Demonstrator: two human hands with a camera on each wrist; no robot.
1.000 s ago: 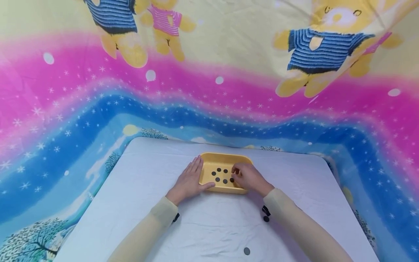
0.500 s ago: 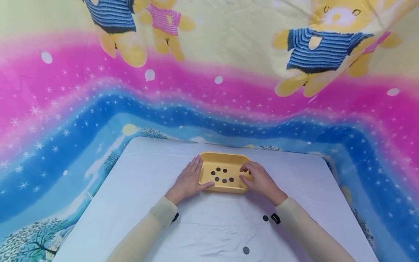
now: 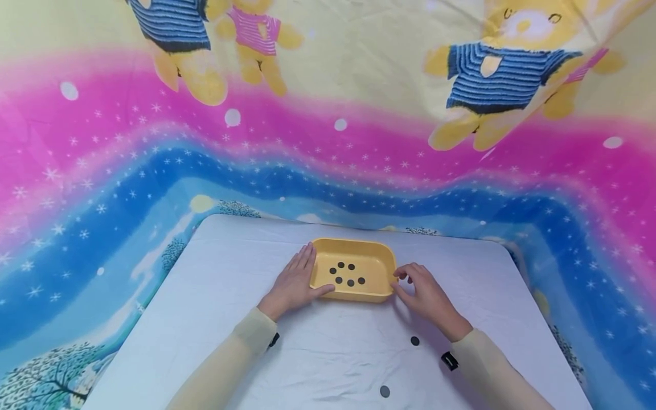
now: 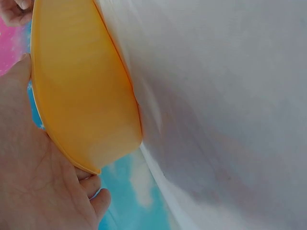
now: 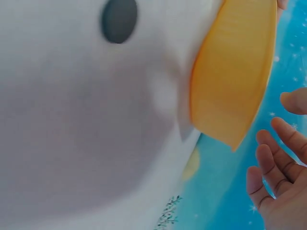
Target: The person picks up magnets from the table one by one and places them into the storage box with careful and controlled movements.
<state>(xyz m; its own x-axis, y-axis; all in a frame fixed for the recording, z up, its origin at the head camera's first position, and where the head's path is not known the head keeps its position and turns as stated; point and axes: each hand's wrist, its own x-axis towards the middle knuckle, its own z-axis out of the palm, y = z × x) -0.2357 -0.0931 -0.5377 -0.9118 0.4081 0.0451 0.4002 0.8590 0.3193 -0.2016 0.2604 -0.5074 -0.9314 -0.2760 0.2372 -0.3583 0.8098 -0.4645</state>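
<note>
A yellow rectangular tray (image 3: 378,267) stands on the white-covered table with several dark flat discs (image 3: 351,282) lying in it. My left hand (image 3: 293,285) rests on its left end, fingers straight along the rim and thumb over the front edge. In the left wrist view the palm lies beside the tray's wall (image 4: 86,96). Just off the right end is my right hand (image 3: 426,293), thumb and fingers apart and loosely bent. The right wrist view shows nothing between its fingers (image 5: 271,165). One dark disc (image 3: 415,341) lies on the cloth near the right wrist.
Another grey disc (image 3: 385,392) lies nearer the front of the table (image 3: 328,364). A printed curtain (image 3: 328,165) with bears and snowflakes surrounds the table's back and sides. Black straps (image 3: 450,361) sit on the wrists.
My right hand has drawn back from inside the tray to beyond its right end, its fingers spreading slightly. The left hand stays at the left rim. Several discs remain in the tray.
</note>
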